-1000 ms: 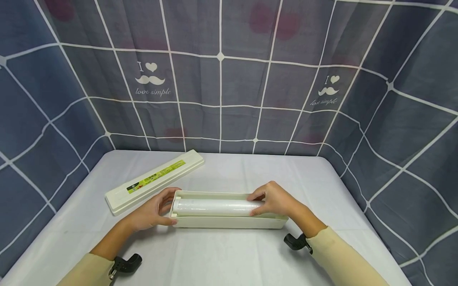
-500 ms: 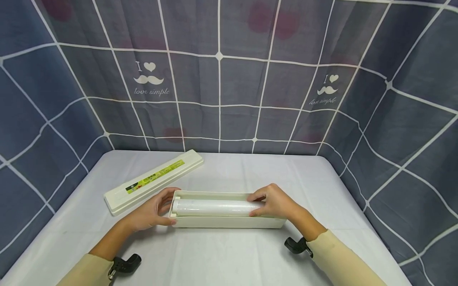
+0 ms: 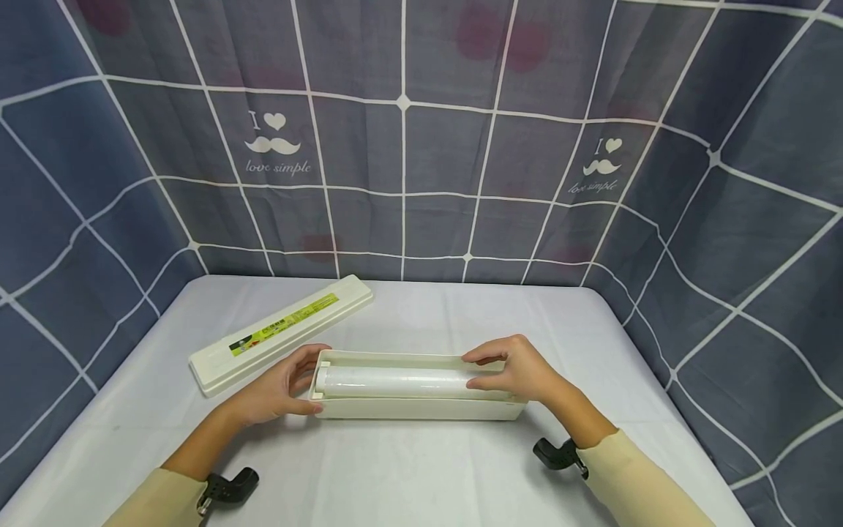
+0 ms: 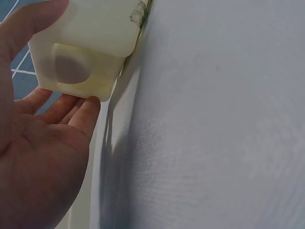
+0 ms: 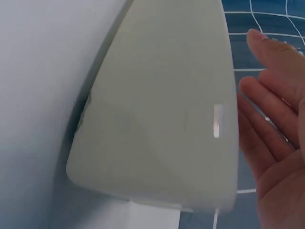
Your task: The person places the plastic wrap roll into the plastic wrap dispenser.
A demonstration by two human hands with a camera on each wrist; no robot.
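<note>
A cream cling film dispenser box (image 3: 421,410) lies lengthwise on the table, with a white roll of cling film (image 3: 395,381) inside its trough. At the box's left end my left hand (image 3: 279,391) grips it, thumb on the front corner and fingers behind; the left wrist view shows the fingertips against the end wall (image 4: 105,71). My right hand (image 3: 520,372) hovers over the roll's right end, thumb and fingers spread apart with nothing between them. In the right wrist view its relaxed fingers appear beside the box wall (image 5: 157,109). The hand hides the roll's right end.
Behind and left of the box, its long cream lid (image 3: 283,331) with a green-yellow label lies slanted on the white tablecloth (image 3: 421,476). A grey-blue checked curtain (image 3: 369,161) surrounds the table's back and sides. A black wrist mount hangs at each sleeve.
My right hand has let go of the roll of cling film and shifted slightly right, its fingers opening. The left hand keeps its grip on the box, which stays in place.
</note>
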